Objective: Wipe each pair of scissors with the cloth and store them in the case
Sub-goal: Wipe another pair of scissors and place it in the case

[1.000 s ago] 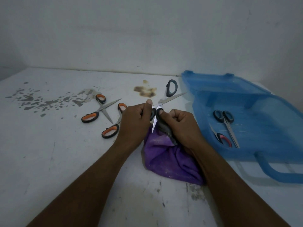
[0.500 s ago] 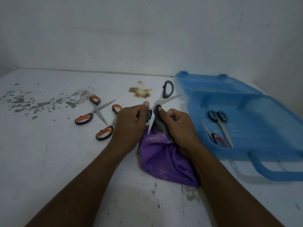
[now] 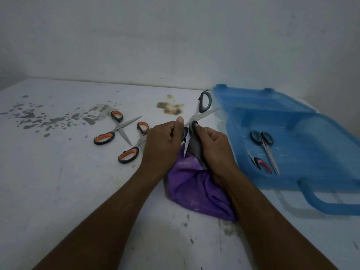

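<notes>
My left hand (image 3: 163, 141) grips one handle of a pair of grey-handled scissors (image 3: 202, 112) that are spread wide open above the table; the other handle sticks up at the back. My right hand (image 3: 212, 147) holds the purple cloth (image 3: 194, 188) and pinches its grey side against the blade that points down. Two pairs of orange-handled scissors (image 3: 116, 129) (image 3: 134, 147) lie open on the table to the left. The open blue case (image 3: 303, 172) at the right holds blue-handled scissors (image 3: 263, 141) and red-handled scissors (image 3: 261, 164).
The white table (image 3: 58, 191) has dark paint flecks at the left and a brown stain (image 3: 171, 108) behind my hands. The case's lid leans toward the wall and its handle (image 3: 319, 201) juts toward me. A plain wall closes the back.
My hands and the scissors have hardly moved; the view has shifted slightly. My right hand keeps the cloth against the lower blade.
</notes>
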